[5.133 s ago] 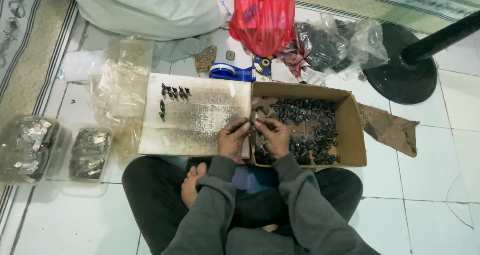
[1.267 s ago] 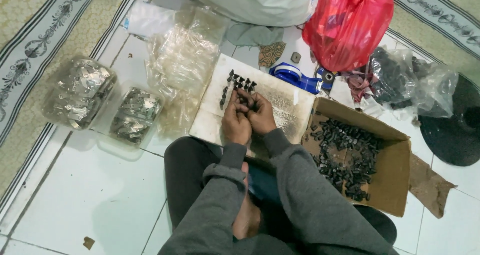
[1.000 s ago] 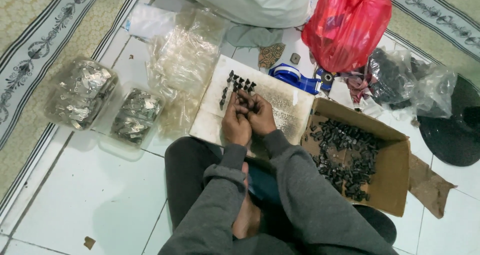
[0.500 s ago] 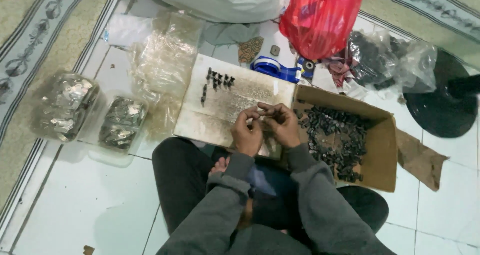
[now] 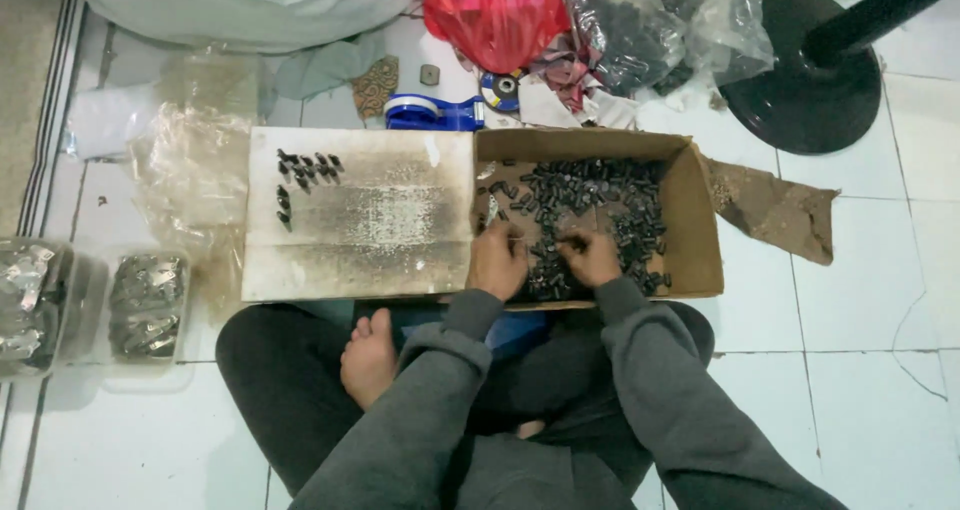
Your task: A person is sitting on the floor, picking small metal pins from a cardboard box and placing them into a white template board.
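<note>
I sit cross-legged on a tiled floor. Both hands rest inside a brown cardboard box [image 5: 700, 230] that holds several small black parts [image 5: 600, 195]. My left hand [image 5: 497, 260] lies at the box's left side with fingers curled on the parts. My right hand [image 5: 590, 257] is beside it, fingertips pinched among the black parts. Whether either hand holds a part is hidden. To the left lies a worn white board [image 5: 360, 220] with a small row of black parts [image 5: 305, 170] at its far left corner.
Clear plastic bags [image 5: 190, 170] and two clear tubs of metal pieces [image 5: 148, 305] lie at the left. A red bag [image 5: 495, 15], a blue tape dispenser [image 5: 430, 113], a bag of dark parts [image 5: 640, 30] and a black round stand base [image 5: 800, 85] sit beyond the box.
My hands have moved from the row of parts on the white board to the right, into the cardboard box. The view has swung right with them.
</note>
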